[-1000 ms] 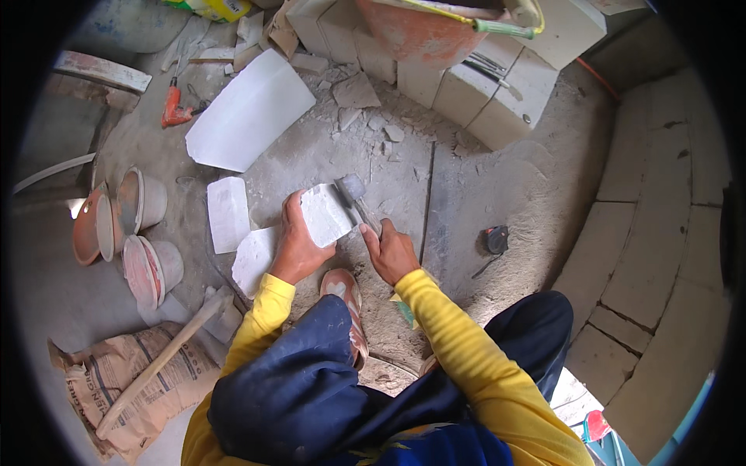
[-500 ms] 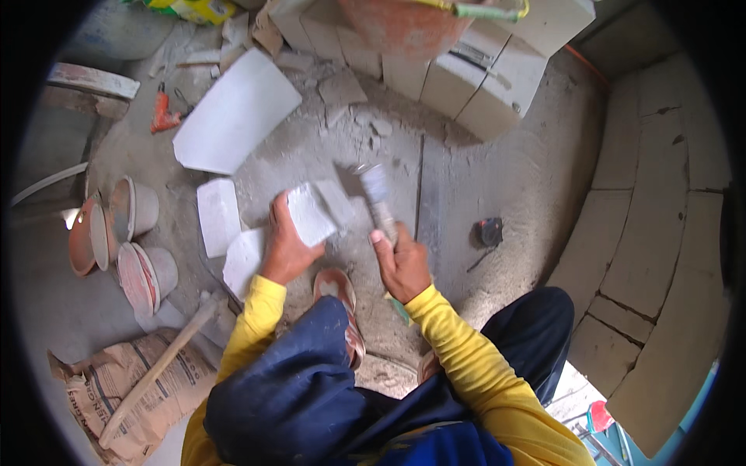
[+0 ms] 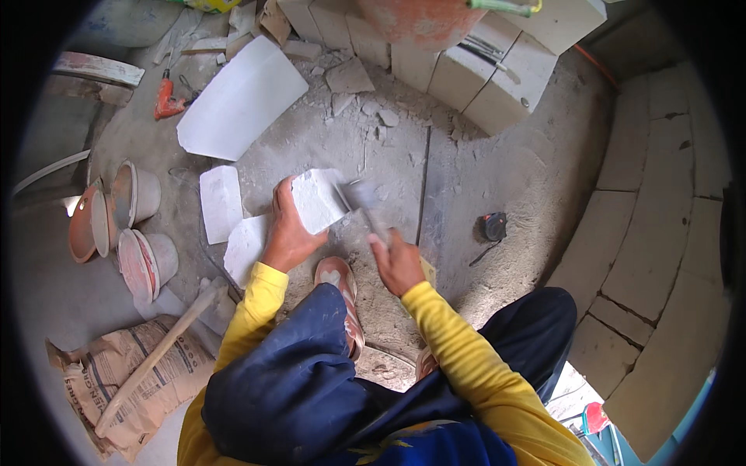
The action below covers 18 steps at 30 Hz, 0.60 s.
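My left hand [image 3: 290, 239] grips a small white block [image 3: 317, 203] by its left side and holds it tilted above the floor. My right hand [image 3: 399, 264] is closed round the handle of a hatchet [image 3: 362, 200], whose pale handle and metal head are smeared by motion. The hatchet's head is at the block's right edge; whether it touches is hard to tell. Beside my left hand lie two cut white pieces, a rectangular block piece [image 3: 221, 203] and an angled block piece [image 3: 246, 247]. A large white slab [image 3: 242, 97] lies farther off.
An orange drill [image 3: 167, 101] and stacked plastic buckets [image 3: 159, 260] are at the left. A paper sack [image 3: 144, 373] with a wooden handle [image 3: 159, 353] across it lies lower left. A tape measure [image 3: 492, 226] is at the right. Pale blocks [image 3: 509, 93] bear a bucket [image 3: 412, 23].
The hatchet's head has swung left and down to the block's right edge. The block is slightly higher and more tilted in my left hand.
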### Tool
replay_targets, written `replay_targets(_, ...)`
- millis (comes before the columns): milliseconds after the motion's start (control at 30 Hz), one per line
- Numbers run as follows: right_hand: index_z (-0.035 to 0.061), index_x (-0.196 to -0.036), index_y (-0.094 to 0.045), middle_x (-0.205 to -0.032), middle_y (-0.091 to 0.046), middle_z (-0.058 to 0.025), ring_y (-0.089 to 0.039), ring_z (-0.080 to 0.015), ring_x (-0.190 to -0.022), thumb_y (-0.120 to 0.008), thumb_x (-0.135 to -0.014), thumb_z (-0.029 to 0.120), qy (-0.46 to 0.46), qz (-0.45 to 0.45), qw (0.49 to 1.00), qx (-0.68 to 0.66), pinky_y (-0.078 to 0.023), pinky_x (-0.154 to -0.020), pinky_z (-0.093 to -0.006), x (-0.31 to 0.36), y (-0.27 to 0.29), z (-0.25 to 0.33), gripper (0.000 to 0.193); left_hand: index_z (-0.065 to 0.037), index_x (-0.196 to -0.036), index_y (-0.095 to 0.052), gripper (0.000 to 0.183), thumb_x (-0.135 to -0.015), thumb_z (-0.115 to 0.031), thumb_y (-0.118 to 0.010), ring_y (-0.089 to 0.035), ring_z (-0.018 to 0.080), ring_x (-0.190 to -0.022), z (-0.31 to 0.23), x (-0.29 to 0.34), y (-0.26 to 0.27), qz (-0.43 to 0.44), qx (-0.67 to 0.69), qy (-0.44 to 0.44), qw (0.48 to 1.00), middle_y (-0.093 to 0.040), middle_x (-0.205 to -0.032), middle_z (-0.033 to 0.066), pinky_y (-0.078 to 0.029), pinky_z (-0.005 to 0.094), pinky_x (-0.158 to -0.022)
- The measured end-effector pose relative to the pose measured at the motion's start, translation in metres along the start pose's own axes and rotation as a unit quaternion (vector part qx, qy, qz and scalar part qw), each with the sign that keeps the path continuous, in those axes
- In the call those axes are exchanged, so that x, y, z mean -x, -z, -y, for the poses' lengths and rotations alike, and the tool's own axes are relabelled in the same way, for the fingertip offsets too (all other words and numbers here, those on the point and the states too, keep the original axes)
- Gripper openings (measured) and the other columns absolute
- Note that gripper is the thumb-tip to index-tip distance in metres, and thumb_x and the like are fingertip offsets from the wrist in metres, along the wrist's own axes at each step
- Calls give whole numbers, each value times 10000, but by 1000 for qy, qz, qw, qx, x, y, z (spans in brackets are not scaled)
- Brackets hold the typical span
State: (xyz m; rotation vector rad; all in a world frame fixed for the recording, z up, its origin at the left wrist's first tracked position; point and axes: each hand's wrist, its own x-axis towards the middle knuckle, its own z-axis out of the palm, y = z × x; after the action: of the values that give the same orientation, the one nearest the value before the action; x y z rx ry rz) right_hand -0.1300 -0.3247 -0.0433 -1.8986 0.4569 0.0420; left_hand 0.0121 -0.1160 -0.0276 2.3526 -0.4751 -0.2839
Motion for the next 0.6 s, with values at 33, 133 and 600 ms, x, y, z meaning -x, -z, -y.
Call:
replay_targets(33,-46,-1095,-586,-706,-657,-281,-691,-510,-697,-629,-1082,381,-28,39,998,47,-535,-635,-528,-11,-4,-5,430,-25,-1593,-186,1114,-695,40,-841,-481,379,-1397,7,1,0,1,10,1,1000,-428,-1473,233,-403,463,-1192)
replay_targets(133,-43,-1076,-581,-703,-654,-289,-696,-504,-705,-616,-1085,390,-6,31,999,42,-533,-639,-529,-15,-4,6,435,-16,-1593,-181,1125,-688,38,-847,-452,390,-1420,17,4,1,-10,16,-15,1000,-395,-1488,245,-392,464,-1201)
replay_targets(600,-65,-1109,-589,-757,-669,-316,-682,-559,-755,-546,-1104,464,39,-71,994,-74,-525,-680,-572,-29,-5,30,532,-17,-1560,-232,1087,-673,-36,-861,-439,491,-1378,5,1,2,-5,32,4,999,-423,-1447,285,-384,539,-1176)
